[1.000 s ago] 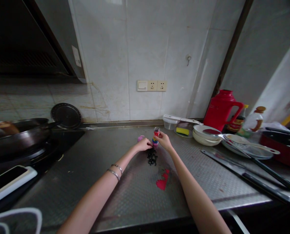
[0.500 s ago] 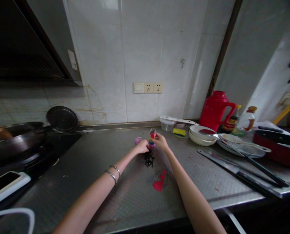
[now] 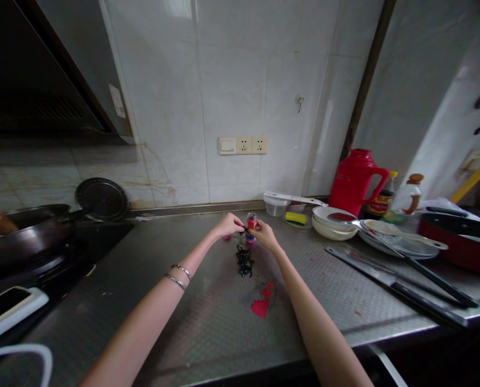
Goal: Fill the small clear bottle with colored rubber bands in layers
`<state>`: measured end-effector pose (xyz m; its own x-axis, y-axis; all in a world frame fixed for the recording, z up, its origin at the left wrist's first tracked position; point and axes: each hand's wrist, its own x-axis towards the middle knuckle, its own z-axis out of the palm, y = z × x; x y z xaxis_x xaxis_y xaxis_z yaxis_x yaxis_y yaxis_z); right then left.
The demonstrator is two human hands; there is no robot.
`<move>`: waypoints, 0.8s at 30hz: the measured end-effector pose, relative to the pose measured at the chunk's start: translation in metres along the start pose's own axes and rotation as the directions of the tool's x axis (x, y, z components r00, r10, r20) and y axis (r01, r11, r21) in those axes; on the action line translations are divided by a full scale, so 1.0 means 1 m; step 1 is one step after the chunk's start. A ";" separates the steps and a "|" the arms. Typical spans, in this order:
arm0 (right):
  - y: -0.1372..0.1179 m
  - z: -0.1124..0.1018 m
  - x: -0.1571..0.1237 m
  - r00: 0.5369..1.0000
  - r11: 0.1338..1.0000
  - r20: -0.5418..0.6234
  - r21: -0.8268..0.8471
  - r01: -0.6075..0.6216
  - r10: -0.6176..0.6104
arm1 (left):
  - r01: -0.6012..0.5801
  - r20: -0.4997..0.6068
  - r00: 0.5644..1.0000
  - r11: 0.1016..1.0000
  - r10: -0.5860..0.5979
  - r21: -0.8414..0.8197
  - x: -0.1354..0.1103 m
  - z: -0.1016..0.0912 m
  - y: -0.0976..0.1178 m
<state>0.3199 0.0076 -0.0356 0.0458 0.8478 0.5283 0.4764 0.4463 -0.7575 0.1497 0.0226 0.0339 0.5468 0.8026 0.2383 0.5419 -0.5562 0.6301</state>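
Note:
On the steel counter, my right hand (image 3: 264,235) is closed around a small clear-topped bottle (image 3: 251,220) with a red and blue label, which stands upright. My left hand (image 3: 228,223), wearing two bracelets at the wrist, pinches a thin black strip (image 3: 244,230) beside the bottle, close to the right fingertips. Below both hands lies a loose pile of curly black strips (image 3: 245,262); their material is too small to tell. A pinkish-purple round piece (image 3: 227,237) sits partly hidden beneath my left hand. Nearer to me is a flat, jagged red piece (image 3: 263,302).
At right stand white bowls (image 3: 333,224), a yellow-green sponge (image 3: 295,218), a red thermos jug (image 3: 356,180), a long-handled knife-like tool (image 3: 393,285) and a red pot (image 3: 457,244). A wok (image 3: 30,236) sits on the stove at left.
My left hand has risen from the black pile to beside the bottle, with a black strip pinched in its fingers. My right hand keeps its hold on the bottle.

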 end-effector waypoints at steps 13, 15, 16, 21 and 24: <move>-0.001 0.000 0.000 1.000 1.000 -0.007 -0.018 -0.009 0.009 | -0.095 -0.065 0.991 0.953 0.118 0.288 0.057 -0.032 0.049; -0.001 0.000 0.000 1.000 1.000 0.001 -0.001 -0.005 0.005 | -0.100 -0.029 0.993 0.934 0.117 0.344 0.061 -0.027 0.053; -0.001 0.000 0.000 1.000 1.000 0.003 0.002 0.000 0.000 | -0.108 -0.004 0.993 0.926 0.117 0.361 0.062 -0.025 0.054; -0.002 0.001 0.000 1.000 0.999 -0.014 -0.039 0.016 -0.017 | -0.136 0.100 0.990 0.905 0.104 0.404 0.060 -0.022 0.055; -0.007 0.005 -0.001 1.000 0.999 0.003 -0.037 0.024 -0.024 | -0.116 0.119 0.990 0.895 0.071 0.431 0.060 -0.026 0.054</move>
<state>0.3126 0.0047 -0.0329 0.0320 0.8379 0.5449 0.5091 0.4555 -0.7303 0.1949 0.0460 0.1016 0.6560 0.7299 0.1923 0.6967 -0.6835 0.2176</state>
